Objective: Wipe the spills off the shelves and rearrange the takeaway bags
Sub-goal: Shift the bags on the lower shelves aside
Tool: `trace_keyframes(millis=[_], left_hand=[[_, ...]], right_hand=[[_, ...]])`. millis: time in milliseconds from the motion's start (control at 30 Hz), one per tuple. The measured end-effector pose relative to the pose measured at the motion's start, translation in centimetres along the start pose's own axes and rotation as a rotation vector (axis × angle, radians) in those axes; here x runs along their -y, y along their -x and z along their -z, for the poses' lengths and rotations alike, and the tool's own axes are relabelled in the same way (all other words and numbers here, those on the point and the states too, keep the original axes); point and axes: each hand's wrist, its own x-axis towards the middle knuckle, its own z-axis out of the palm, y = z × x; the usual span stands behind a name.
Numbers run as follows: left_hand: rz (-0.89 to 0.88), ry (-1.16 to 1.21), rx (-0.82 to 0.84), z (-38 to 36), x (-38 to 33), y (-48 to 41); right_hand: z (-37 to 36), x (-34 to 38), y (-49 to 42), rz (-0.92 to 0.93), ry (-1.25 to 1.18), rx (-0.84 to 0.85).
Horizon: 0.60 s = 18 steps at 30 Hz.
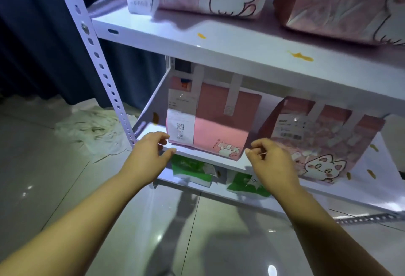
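White metal forms the middle shelf; both hands are at its near edge. Left hand: fingers loosely curved, thumb apart, holding nothing, at the left corner of a pink takeaway bag. Right hand: fingers curled inward near the bag's right corner; whether it pinches anything cannot be determined. Pink bags total four: two on the middle shelf, two on the upper shelf. Green bags total two, on the shelf below, partly hidden by the middle shelf and the hands. Orange spills: two on the upper shelf, four visible on the middle shelf. Left of the rack are one perforated upright, a dark curtain and crumpled white sheeting on the tiled floor.
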Motion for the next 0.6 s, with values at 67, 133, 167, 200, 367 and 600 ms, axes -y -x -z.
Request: trace_keyframes(millis=[67, 133, 167, 200, 367, 600], left_hand=[[0.018, -0.014, -0.001, -1.3, 1.4, -1.8], [0.052, -0.035, 0.015, -2.6, 2.8, -3.5], [0.068, -0.038, 0.025, -3.3, 3.4, -4.2], [0.081, -0.039, 0.032, -3.9, 4.1, -4.8], [0.104, -0.076, 0.048, -6.2, 6.4, -7.1], [-0.006, 0.118, 0.047, -6.4, 6.2, -8.1]], right_hand=[[-1.9, -0.8, -1.4, -0.051, -0.020, -0.001], [-3.9, -1.8, -2.6, -0.101, -0.030, -0.007], [-4.8, -2.2, -3.0, -0.123, -0.029, -0.015], [-5.7, -2.7, -3.4, -0.142, -0.023, -0.016], [-8.9, -4.6, -5.2, -0.190, 0.015, 0.020], [-10.1, -5.5, -6.1, -0.145, -0.200, 0.027]])
